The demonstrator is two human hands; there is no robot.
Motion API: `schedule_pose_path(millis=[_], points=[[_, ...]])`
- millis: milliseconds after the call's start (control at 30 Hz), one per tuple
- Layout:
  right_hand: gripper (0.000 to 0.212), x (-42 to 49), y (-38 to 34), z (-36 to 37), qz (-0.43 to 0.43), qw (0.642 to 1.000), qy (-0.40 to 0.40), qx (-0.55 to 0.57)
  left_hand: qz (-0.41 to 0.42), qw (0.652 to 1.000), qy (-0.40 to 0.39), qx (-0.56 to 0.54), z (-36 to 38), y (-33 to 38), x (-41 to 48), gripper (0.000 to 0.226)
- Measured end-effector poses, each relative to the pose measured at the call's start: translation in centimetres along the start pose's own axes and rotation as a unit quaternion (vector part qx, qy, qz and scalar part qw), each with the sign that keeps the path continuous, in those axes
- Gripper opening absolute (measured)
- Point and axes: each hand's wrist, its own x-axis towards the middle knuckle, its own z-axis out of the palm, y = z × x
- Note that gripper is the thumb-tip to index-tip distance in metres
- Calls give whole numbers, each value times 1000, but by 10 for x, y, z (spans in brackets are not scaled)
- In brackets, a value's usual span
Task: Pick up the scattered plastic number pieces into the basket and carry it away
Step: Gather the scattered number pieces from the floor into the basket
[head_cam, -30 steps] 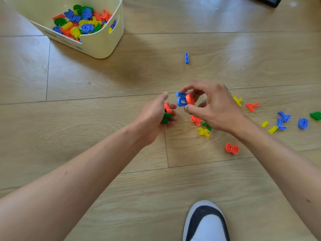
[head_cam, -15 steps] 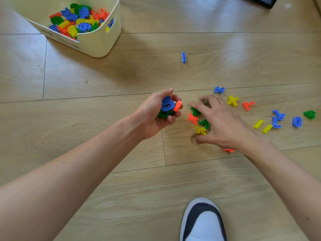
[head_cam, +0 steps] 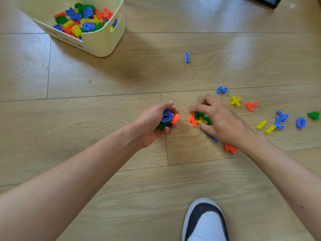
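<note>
Blue, orange and green number pieces sit clamped in the curled fingers of the left hand, centre. The right hand, just right of it, curls thumb and fingers round a floor cluster of green, yellow and orange pieces. Far left, the cream basket holds many mixed pieces; loose pieces lie at right.

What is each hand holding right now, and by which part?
Left hand cups a bunch of pieces, blue, orange and green, between curled fingers and palm. Right hand pinches a green-yellow-orange cluster on the floor from above.
</note>
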Motion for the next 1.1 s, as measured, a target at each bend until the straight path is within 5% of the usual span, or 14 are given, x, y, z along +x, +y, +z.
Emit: schedule_pose_path(millis=[200, 400, 700, 867, 1100], points=[[43, 2, -4, -14, 69, 977, 61, 192, 14, 1000, 10, -26, 2, 9, -4, 28], [43, 40, -50, -43, 67, 855, 54, 511, 86, 993, 14, -79, -10, 58, -19, 27], [33, 202, -144, -113, 2, 736, -45, 675, 241, 959, 115, -94, -83, 209, -46, 29], [37, 261, -178, -121, 55, 801, -32, 595, 226, 947, 221, -59, -123, 255, -37, 35], [39, 248, -147, -106, 97, 819, 33, 565, 173, 946, 263, 78, -146, 258, -35, 66]])
